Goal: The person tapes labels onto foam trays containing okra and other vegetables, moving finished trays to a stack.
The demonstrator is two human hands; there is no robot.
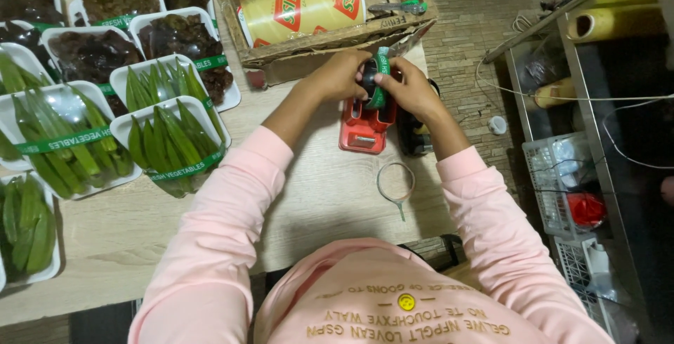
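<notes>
Both hands meet at the far middle of the wooden table [330, 196], over a red tape dispenser [365, 128]. Left hand [342, 75] curls w/ fingers closed on the left side of a roll of green tape [380, 77]; right hand [413, 90] grips the roll's right side, thumb pressed on the tape strip. Roll sits at the dispenser's top, just near of a cardboard box [330, 35] holding a big yellow roll of wrap [302, 8]. A small clear ring [396, 181] lies on the table near of the dispenser. On the left: white trays of okra [172, 144], wrapped & banded w/ green tape; farther left & far, trays of dark mushrooms [95, 55]. Pink sleeves cover both forearms.
</notes>
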